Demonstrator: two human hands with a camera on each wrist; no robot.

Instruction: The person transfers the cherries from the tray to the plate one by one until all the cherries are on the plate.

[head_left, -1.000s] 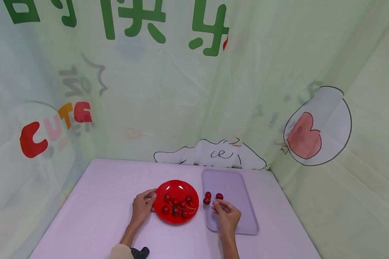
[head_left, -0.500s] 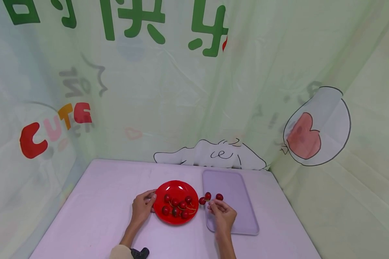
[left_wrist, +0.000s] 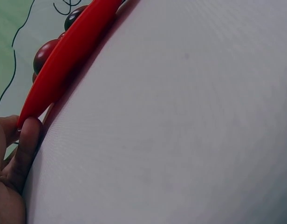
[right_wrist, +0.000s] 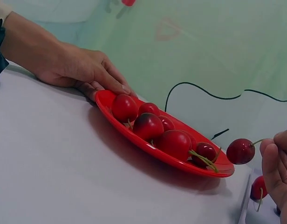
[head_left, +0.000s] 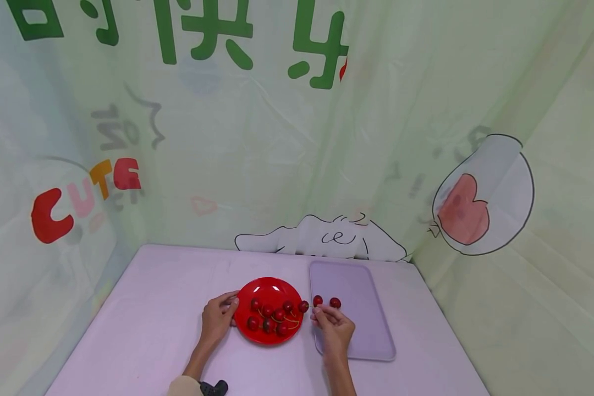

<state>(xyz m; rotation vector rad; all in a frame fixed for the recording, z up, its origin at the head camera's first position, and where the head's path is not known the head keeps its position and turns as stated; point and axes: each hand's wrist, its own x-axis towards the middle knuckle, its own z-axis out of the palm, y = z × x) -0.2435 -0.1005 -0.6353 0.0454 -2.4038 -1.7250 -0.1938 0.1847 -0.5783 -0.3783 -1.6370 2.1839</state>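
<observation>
A red plate (head_left: pixel 267 286) holding several cherries stands at the middle of the table. My left hand (head_left: pixel 218 318) grips its left rim, thumb on top; the left wrist view shows the plate's edge pinched between thumb and fingers. With thumb and fingertips, my right hand (head_left: pixel 335 331) pinches the stem of one cherry (right_wrist: pixel 240 151). That cherry hangs at the plate's right rim, clear of the cherries in the plate. Behind the right hand, two more cherries lie on the purple tray, one near its left edge (head_left: pixel 318 300) and one further right (head_left: pixel 335 302).
The purple tray (head_left: pixel 361 330) lies on the right of the pale pink table (head_left: pixel 168 308), its long side running away from me. A printed curtain (head_left: pixel 277 165) hangs behind the table and along both sides. A dark strap (head_left: pixel 214 388) shows at my left wrist.
My right hand has moved left from over the tray, carrying the cherry by its stem to the plate's right rim. The left hand and plate have stayed in place.
</observation>
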